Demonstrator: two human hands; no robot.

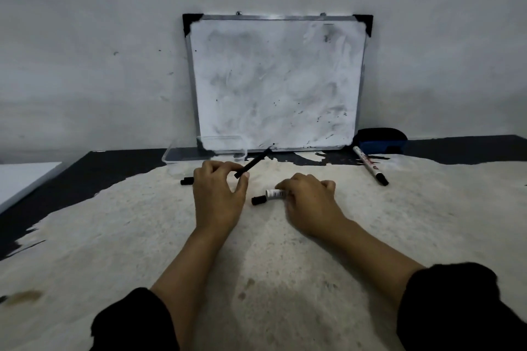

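My left hand [218,194] pinches a thin black pen [253,163] between thumb and fingers, its tip pointing up and right toward the whiteboard's lower edge. My right hand [309,202] lies over a white marker with a black cap [268,196] on the table; its fingers curl round the marker's barrel. A smeared whiteboard [276,82] with black corner pieces leans upright against the wall behind both hands. Another dark pen end [186,180] pokes out on the table, left of my left hand.
A clear plastic tray [205,149] sits at the whiteboard's lower left. A blue and black eraser [380,141] rests at its lower right, with a second white marker [370,165] lying in front of it. The table [142,236] has a worn pale surface with dark edges.
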